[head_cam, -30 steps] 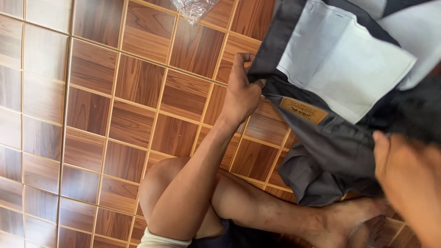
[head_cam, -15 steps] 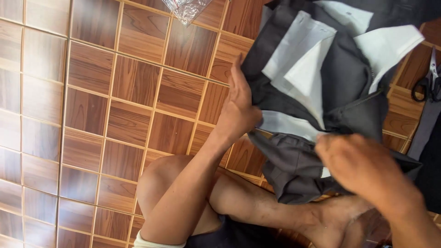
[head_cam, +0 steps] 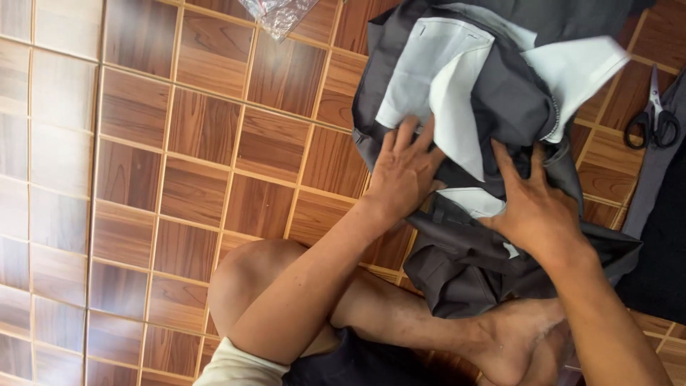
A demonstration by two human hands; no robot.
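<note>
- Across the left of my view I see a floor of brown wood-pattern square tiles (head_cam: 143,143) with pale joints.
- At the top edge lies a crumpled clear plastic bag (head_cam: 277,13).
- Low in the middle, a bent bare knee (head_cam: 246,275) rises over the tiles.
- My left hand (head_cam: 404,175) lies flat, fingers spread open, pressing on a bundled dark grey fabric garment with white pocket linings (head_cam: 500,93), which rests on the floor ahead of the crossed legs.
- My right hand (head_cam: 536,207) also presses the garment, just beside the left, fingers splayed and gripping nothing.
- A bare foot (head_cam: 514,343) sits below the garment.
- Black-handled scissors (head_cam: 652,118) lie on the tiles at far right.
</note>
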